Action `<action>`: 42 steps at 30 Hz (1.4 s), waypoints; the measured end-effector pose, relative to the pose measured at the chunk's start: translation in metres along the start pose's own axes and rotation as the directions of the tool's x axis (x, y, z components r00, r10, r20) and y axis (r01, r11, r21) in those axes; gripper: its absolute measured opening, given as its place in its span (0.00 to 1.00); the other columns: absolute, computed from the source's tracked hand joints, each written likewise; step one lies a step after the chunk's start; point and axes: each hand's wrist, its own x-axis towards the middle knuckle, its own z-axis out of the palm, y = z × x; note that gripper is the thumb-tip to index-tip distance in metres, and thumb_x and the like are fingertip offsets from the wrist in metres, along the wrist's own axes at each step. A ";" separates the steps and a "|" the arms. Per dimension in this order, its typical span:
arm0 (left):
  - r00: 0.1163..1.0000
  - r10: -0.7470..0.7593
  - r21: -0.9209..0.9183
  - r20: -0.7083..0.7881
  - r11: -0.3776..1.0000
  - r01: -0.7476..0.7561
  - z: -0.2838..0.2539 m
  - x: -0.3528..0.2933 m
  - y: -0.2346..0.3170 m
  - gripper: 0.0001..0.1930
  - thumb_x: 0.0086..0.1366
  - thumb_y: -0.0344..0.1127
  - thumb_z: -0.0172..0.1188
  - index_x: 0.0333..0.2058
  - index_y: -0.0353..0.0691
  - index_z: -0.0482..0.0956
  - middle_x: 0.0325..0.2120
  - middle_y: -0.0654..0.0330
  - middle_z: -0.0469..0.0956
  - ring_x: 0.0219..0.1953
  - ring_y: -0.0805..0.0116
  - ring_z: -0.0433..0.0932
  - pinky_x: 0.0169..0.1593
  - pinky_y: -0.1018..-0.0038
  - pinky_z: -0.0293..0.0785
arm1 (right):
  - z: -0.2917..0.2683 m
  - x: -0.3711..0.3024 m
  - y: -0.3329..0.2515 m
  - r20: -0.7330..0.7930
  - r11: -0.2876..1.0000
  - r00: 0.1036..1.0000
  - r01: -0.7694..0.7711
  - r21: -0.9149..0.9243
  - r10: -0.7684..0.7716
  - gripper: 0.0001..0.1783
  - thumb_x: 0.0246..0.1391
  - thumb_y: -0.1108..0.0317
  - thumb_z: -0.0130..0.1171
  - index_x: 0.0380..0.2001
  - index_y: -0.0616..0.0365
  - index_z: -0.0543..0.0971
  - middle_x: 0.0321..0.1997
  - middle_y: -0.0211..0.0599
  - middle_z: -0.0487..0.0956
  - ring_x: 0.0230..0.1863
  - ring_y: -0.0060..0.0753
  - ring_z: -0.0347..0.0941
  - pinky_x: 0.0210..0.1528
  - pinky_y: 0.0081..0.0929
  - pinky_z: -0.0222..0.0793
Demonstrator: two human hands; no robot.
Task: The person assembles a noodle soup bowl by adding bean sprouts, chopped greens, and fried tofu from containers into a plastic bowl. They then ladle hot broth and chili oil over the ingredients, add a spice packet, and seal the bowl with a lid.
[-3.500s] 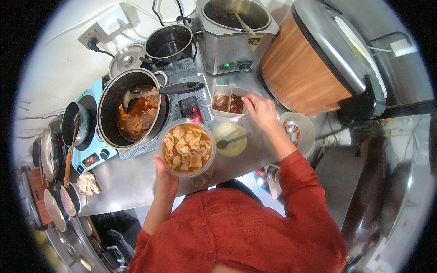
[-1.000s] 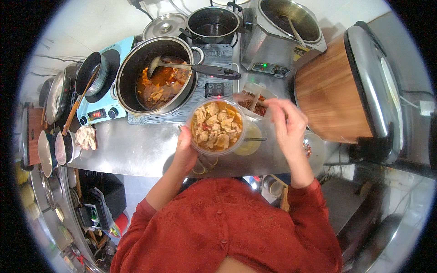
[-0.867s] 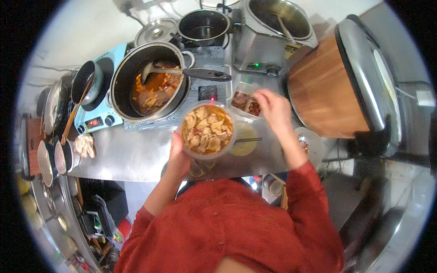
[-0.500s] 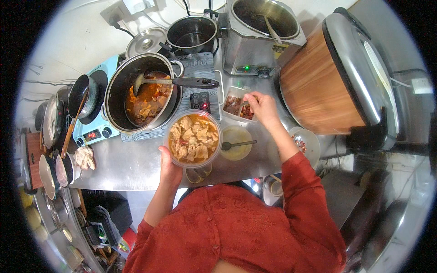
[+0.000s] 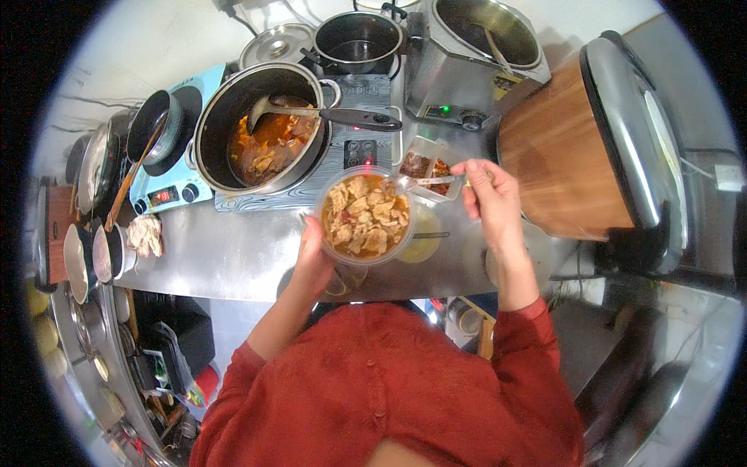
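Observation:
My left hand is closed around the left side of a round clear plastic tub. Pieces of cooked meat in reddish broth fill it. Between the fingers of my right hand is the handle of a spoon. The spoon's bowl is over the tub's upper right rim; what it carries is too blurred to tell. Just beyond the spoon stands a white divided seasoning box with dark and red seasonings. Partly hidden by the tub is a yellowish dish with a dark utensil across it.
A large pot of red stew, with a ladle across its rim, stands behind the tub. A black pot and a steel warmer are at the back. A wood-patterned cooker stands at right, a blue cooktop at left.
My right hand has moved from the seasoning box back and to the right, bringing the spoon up and over to the tub's rim. My left hand still holds the tub. The view has shifted slightly.

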 end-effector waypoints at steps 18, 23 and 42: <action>0.995 0.076 -0.117 -0.067 0.990 -0.084 0.009 0.002 -0.004 0.35 0.74 0.59 0.37 0.66 0.33 0.57 0.63 0.51 0.64 0.65 0.60 0.64 0.67 0.62 0.60 | 0.002 -0.005 0.012 -0.055 0.998 0.998 -0.012 0.068 0.016 0.17 0.68 0.55 0.52 0.38 0.57 0.82 0.15 0.20 0.69 0.16 0.10 0.59 0.19 0.12 0.53; 0.996 0.007 -0.150 -0.084 0.989 -0.020 0.007 -0.001 -0.005 0.38 0.73 0.62 0.33 0.67 0.33 0.54 0.64 0.49 0.64 0.65 0.57 0.65 0.68 0.60 0.59 | -0.011 0.020 0.034 -0.063 0.867 0.907 0.375 -0.329 -0.416 0.12 0.65 0.62 0.56 0.37 0.60 0.83 0.20 0.26 0.73 0.21 0.17 0.66 0.24 0.17 0.61; 0.991 0.011 -0.044 -0.133 0.999 -0.017 -0.002 -0.009 0.002 0.49 0.63 0.73 0.41 0.68 0.36 0.52 0.68 0.53 0.58 0.69 0.58 0.57 0.71 0.59 0.53 | -0.038 0.042 0.109 -0.212 0.790 0.897 0.204 -0.578 -0.387 0.14 0.64 0.58 0.58 0.34 0.57 0.83 0.16 0.36 0.76 0.17 0.27 0.70 0.22 0.28 0.66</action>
